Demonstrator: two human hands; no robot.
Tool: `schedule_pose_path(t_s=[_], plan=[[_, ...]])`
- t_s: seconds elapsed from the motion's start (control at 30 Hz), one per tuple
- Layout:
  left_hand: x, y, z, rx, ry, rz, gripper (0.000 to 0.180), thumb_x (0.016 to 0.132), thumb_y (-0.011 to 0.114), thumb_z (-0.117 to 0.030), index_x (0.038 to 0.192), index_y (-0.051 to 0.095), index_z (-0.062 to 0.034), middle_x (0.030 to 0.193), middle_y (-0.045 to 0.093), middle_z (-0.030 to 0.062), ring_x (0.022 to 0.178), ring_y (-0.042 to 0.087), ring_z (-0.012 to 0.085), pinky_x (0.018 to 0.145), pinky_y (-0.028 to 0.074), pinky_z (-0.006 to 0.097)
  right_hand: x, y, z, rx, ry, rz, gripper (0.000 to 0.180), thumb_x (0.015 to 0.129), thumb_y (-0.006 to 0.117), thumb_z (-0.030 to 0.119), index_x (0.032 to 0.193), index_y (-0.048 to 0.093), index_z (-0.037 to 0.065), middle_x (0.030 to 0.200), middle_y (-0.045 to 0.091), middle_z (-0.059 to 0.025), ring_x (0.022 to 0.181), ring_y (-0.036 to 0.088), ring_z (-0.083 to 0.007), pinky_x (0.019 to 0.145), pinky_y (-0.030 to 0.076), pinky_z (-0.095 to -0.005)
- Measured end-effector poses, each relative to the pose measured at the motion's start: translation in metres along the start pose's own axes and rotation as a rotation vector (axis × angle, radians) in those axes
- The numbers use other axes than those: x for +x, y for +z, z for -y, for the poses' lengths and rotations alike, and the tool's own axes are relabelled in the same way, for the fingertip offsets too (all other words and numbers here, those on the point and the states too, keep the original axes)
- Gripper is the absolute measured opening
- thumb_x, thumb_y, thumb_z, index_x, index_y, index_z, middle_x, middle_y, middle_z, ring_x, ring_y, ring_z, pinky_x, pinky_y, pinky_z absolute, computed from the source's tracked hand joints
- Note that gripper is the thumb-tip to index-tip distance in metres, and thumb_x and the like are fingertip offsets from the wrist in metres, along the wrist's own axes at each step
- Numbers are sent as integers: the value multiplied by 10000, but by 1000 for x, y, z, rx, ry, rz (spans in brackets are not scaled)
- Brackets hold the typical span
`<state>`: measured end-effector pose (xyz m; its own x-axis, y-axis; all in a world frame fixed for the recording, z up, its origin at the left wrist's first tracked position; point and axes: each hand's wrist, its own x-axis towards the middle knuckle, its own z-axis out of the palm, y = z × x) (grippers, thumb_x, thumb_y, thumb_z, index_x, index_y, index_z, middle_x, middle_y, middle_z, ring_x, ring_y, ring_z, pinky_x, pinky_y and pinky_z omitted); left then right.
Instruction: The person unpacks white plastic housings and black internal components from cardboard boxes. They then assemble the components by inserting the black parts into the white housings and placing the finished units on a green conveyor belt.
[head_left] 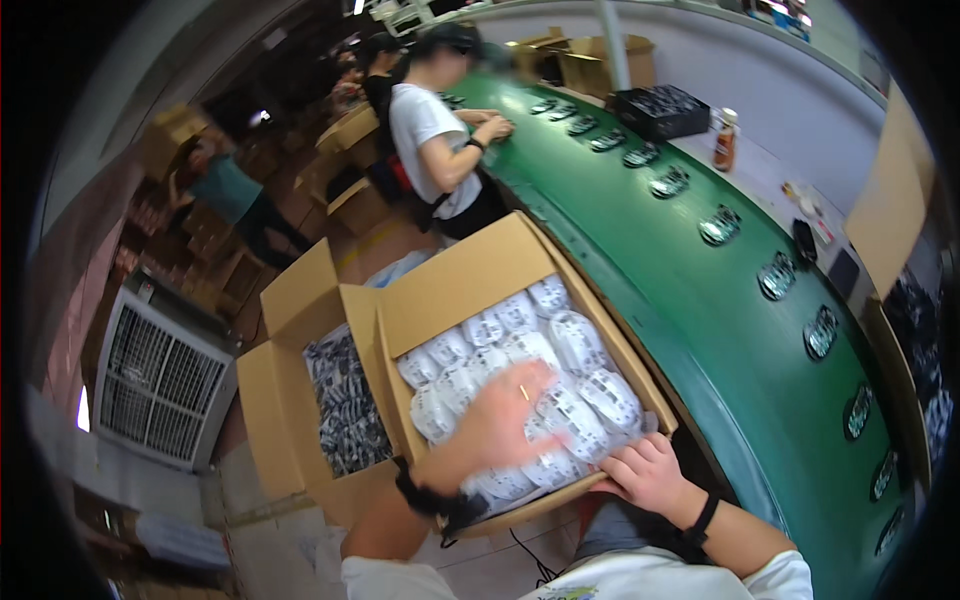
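Head view: left hand (500, 415) lies flat, released, over white round bagged parts (560, 375); right hand (650, 475) clenches the open brown cardboard box (470, 275) rim, steadying it.

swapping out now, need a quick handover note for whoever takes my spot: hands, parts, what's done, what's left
Left hand: open, blurred, flat on the bagged white round parts in the open cardboard box.
Right hand: fingers curled on the box's near edge; nothing seen in it.
Second box to the left holds dark bagged parts.
Green conveyor belt on the right carries a row of parts.
Done: box looks nearly full.
Left: cannot tell; flaps open.
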<state>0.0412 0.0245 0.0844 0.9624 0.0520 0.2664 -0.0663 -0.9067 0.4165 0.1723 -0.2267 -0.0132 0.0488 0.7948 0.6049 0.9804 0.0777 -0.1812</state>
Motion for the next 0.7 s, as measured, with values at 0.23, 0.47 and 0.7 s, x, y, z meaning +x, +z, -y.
schedule_pose_path(t_s=[0.23,0.47,0.7], plan=[[-85,80,-92,370,49,-77,651,852,747,-428,1387,582,-97,1380,539,233,1271,520,455,1067,417,593,-8,-17,-9,150,37,76,449,772,767,413,1115,678,136,1039,656,-8,957,620,-202,847,476,-355],[-72,142,-141,-323,252,145,149,917,631,-41,1050,694,-14,955,708,147,904,697,329,848,563,459,-104,-125,27,747,582,62,425,961,693,258,1310,593,38,1274,645,-176,1133,633,-349,982,514,-421],[-61,202,-136,-762,-298,745,358,1027,596,-316,1106,701,17,905,700,130,807,677,240,744,548,361,-387,-161,216,1317,1659,901,532,938,665,500,1253,644,72,1173,688,-60,998,661,-215,820,541,-348]])
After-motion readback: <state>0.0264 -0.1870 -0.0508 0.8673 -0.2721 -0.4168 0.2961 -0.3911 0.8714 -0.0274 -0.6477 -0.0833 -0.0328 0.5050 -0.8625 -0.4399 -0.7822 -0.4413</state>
